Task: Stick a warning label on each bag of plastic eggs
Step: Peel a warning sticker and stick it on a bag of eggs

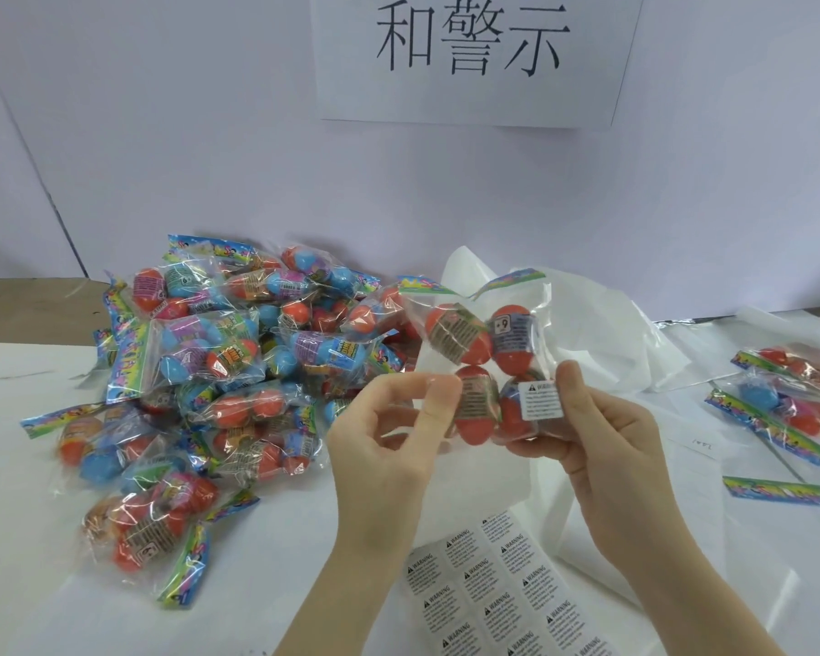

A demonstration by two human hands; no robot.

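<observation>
I hold one clear bag of orange plastic eggs [474, 357] upright in front of me, above the table. My left hand [394, 433] pinches the bag's lower left edge between thumb and forefinger. My right hand [602, 433] grips the lower right side, its thumb lying beside a white warning label [539, 400] stuck on the bag. A sheet of warning labels [498, 584] lies on the table below my hands.
A large heap of egg bags [200, 371] covers the table's left side. Several more bags [796, 400] lie at the right with a loose colourful header strip [782, 490]. Crumpled white plastic sheeting [602, 333] sits behind the held bag. A paper sign [474, 54] hangs on the wall.
</observation>
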